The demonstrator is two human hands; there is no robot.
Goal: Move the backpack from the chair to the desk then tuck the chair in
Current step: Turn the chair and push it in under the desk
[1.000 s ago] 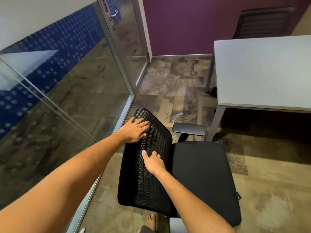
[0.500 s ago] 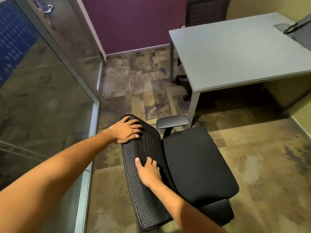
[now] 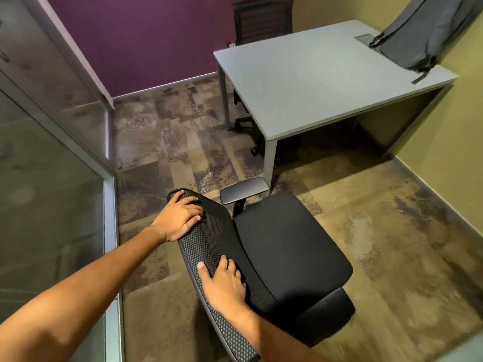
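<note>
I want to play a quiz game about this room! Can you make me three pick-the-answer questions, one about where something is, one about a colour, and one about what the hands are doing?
1. Where is the backpack?
A. on the desk
B. on the chair seat
C. on the floor

2. What colour is the far wall?
A. white
B. purple
C. orange

3. What are the hands doing?
A. lifting the backpack
B. resting on the chair's mesh back
C. opening a door

Answers:
1 A: it sits at the desk's far corner.
2 B: it is plainly purple.
3 B: left hand and right hand lie on the chair back.
</note>
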